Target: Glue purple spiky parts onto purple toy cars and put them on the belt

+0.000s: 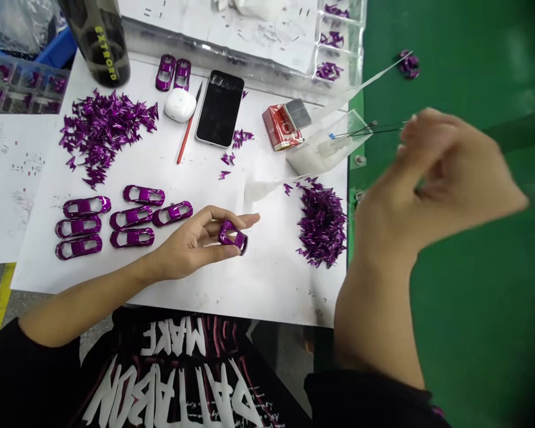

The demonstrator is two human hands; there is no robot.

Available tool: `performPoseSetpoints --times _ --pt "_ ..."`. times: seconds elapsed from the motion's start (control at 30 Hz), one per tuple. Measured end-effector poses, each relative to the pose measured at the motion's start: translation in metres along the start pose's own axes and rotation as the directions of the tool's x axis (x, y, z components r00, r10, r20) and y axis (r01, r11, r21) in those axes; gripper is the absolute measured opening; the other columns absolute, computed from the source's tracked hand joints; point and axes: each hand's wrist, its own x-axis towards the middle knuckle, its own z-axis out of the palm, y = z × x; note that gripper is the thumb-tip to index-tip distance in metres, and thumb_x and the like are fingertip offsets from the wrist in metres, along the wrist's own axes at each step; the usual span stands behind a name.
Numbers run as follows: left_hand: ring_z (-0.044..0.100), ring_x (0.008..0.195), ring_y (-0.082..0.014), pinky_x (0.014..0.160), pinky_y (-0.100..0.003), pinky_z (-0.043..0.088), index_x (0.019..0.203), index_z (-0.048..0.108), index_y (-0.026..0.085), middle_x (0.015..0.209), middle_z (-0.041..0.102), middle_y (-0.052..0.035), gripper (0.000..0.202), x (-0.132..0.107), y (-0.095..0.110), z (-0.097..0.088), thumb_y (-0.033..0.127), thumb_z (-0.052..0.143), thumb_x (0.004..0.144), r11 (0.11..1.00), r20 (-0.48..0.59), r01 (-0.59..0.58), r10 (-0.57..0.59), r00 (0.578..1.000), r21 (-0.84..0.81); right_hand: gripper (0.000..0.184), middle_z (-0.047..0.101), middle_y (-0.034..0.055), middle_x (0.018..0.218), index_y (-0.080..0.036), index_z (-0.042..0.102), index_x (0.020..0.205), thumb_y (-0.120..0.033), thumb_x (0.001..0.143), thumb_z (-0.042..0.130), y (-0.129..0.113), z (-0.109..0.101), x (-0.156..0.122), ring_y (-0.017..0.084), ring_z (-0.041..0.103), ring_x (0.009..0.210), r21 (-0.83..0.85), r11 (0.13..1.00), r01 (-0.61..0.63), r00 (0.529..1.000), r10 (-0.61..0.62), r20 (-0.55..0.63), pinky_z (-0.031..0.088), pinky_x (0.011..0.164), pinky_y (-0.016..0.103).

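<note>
Left hand (185,244) clamps a small glossy purple car-body shell (232,236) between thumb and fingers (245,220) over the white paper-covered surface (271,285); blurred right hand (441,178) is well off to the side, its grip unclear.

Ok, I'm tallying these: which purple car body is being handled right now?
The car body pinched in the left hand, between thumb and fingers, off the white sheet; the seven others beside it lie flat on that sheet.
</note>
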Motion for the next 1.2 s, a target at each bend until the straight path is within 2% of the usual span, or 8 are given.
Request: performPoseSetpoints --times 0.07,0.1,0.17,0.23,0.27,0.5,0.7,1.2 --pt "0.045 0.148 -0.0264 0.124 -0.042 0.04 0.119 0.056 0.016 0.155 0.05 -0.0153 0.025 0.002 0.0 -0.001 0.019 0.072 0.1 0.997 0.007 0.022 -0.021 1.0 -0.069 0.038 0.074 0.0084 0.073 -0.011 0.079 0.089 -0.022 0.108 0.048 -0.033 -0.019 -0.013 0.017 0.074 0.07 0.041 0.996 0.084 0.988 -0.078 -0.132 0.05 0.061 0.026" --pt "0.046 0.148 -0.0271 0.125 -0.044 0.039 0.119 0.055 0.016 0.155 0.05 -0.0152 0.025 0.002 -0.001 -0.002 0.019 0.071 0.1 0.995 0.003 0.021 -0.021 1.0 -0.093 0.034 0.073 0.0055 0.071 -0.014 0.078 0.09 -0.022 0.108 0.051 -0.049 -0.027 -0.02 0.016 0.073 0.068 0.099 0.985 0.138 0.99 -0.14 0.012 0.051 0.059 0.025" --pt "0.05 0.144 -0.0268 0.124 -0.043 0.041 0.12 0.055 0.017 0.152 0.053 -0.0146 0.026 0.003 -0.002 -0.004 0.02 0.072 0.1 0.991 -0.011 0.013 -0.015 1.0 -0.136 0.018 0.076 0.0081 0.091 -0.015 0.073 0.108 -0.03 0.102 0.064 -0.075 -0.037 -0.032 0.019 0.075 0.081 0.241 0.948 0.21 0.899 -0.284 0.333 0.059 0.068 0.029" --pt "0.059 0.135 -0.025 0.117 -0.039 0.049 0.123 0.055 0.018 0.145 0.059 -0.0135 0.029 0.003 -0.004 -0.007 0.023 0.073 0.1 0.986 -0.031 0.025 -0.03 0.999 -0.164 0.04 0.074 0.0142 0.11 -0.014 0.063 0.125 -0.036 0.094 0.075 -0.092 -0.039 -0.042 0.023 0.074 0.097 0.31 0.925 0.219 0.792 -0.354 0.498 0.062 0.08 0.033" --pt "0.063 0.129 -0.0242 0.111 -0.037 0.053 0.124 0.055 0.019 0.14 0.063 -0.0129 0.03 0.003 -0.004 -0.008 0.025 0.073 0.1 0.984 -0.041 0.044 -0.051 0.998 -0.171 0.046 0.073 0.0156 0.112 -0.013 0.06 0.128 -0.035 0.092 0.078 -0.096 -0.036 -0.046 0.024 0.073 0.1 0.311 0.926 0.215 0.781 -0.354 0.514 0.063 0.083 0.034" --pt "0.071 0.106 -0.0153 0.094 -0.024 0.059 0.12 0.067 0.018 0.113 0.073 -0.0073 0.026 0.005 0.001 -0.008 0.037 0.071 0.102 0.974 -0.15 0.088 -0.121 0.981 -0.207 0.045 0.068 0.0126 0.107 -0.017 0.057 0.133 -0.024 0.093 0.076 -0.09 -0.017 -0.058 0.023 0.07 0.095 0.287 0.938 0.194 0.832 -0.312 0.459 0.063 0.078 0.036" --pt "0.071 0.109 -0.0213 0.095 -0.031 0.062 0.112 0.076 0.02 0.111 0.073 -0.0078 0.021 0.008 0.003 -0.009 0.035 0.077 0.097 0.992 -0.295 0.092 -0.113 0.949 -0.084 0.05 0.066 0.0193 0.119 -0.011 0.053 0.139 -0.013 0.093 0.072 -0.084 -0.007 -0.069 0.028 0.067 0.106 0.318 0.918 0.238 0.831 -0.362 0.422 0.064 0.086 0.04" --pt "0.074 0.087 -0.019 0.081 -0.028 0.061 0.109 0.061 0.013 0.09 0.073 -0.0068 0.04 0.004 -0.01 -0.005 0.049 0.073 0.098 0.992 -0.38 0.103 -0.07 0.922 0.068 0.049 0.067 0.0196 0.115 -0.008 0.051 0.143 -0.012 0.096 0.065 -0.092 0.012 -0.091 0.026 0.066 0.098 0.356 0.923 0.148 0.852 -0.302 0.428 0.061 0.08 0.04"
